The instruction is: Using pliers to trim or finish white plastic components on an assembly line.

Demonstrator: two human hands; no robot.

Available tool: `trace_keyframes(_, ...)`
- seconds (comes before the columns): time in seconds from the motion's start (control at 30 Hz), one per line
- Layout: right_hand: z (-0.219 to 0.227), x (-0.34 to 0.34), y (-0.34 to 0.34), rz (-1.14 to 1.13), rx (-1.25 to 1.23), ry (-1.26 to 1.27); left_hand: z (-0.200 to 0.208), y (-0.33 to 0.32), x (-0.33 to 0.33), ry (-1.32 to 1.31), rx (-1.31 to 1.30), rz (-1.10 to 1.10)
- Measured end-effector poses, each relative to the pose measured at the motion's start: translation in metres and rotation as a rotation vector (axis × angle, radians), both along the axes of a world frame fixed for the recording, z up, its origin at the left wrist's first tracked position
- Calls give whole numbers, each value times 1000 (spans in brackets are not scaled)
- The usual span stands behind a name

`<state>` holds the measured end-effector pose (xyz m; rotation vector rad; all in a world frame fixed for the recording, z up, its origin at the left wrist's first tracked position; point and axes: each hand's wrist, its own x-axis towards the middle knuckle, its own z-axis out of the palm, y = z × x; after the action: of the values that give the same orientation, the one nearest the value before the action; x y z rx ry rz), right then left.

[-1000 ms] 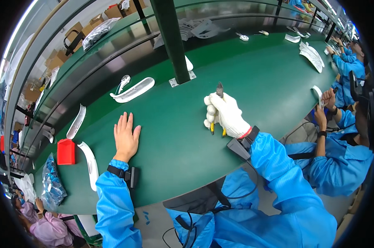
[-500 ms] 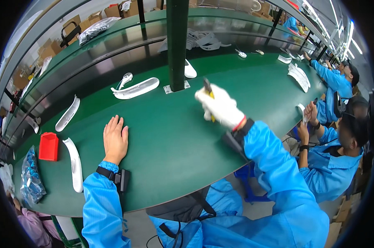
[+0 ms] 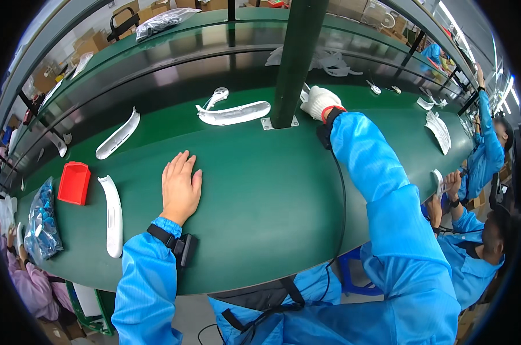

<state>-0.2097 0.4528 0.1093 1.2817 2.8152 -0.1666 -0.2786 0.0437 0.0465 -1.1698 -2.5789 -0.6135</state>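
My left hand (image 3: 180, 188), bare, lies flat on the green table (image 3: 260, 190), its fingers stretched out and the thumb a little apart. It holds nothing. A white glove covers my right hand (image 3: 323, 104), which reaches to the far side of the table just right of the green post (image 3: 295, 63). Its fingers are closed at the visible edge of a white plastic piece (image 3: 304, 92), partly hidden by the post and glove. Whether a tool is in the glove is hidden. Left of the post lies a curved white plastic shell (image 3: 235, 114), with a small white round-headed piece (image 3: 216, 96) behind it.
Further left are two more curved shells (image 3: 119, 134) (image 3: 112, 217), a red tray (image 3: 74, 183) and a plastic bag of blue pieces (image 3: 42, 221). A cable (image 3: 344, 198) hangs from my right wrist. Co-workers (image 3: 473, 253) sit at the right, near stacked white pieces (image 3: 439, 131).
My right hand has moved away from me to the post; the yellow-and-black tool seen in it before no longer shows. My left hand stays flat on the table. The view has shifted.
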Motion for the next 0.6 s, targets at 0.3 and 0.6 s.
trace_keyframes(0.3, 4, 69, 30, -207, -512, 775, -5, 0, -1, -20, 54, 2)
trace_keyframes(0.6, 25, 193, -40, -81, -681, 985, -4, -7, -7, 31, 329, -61)
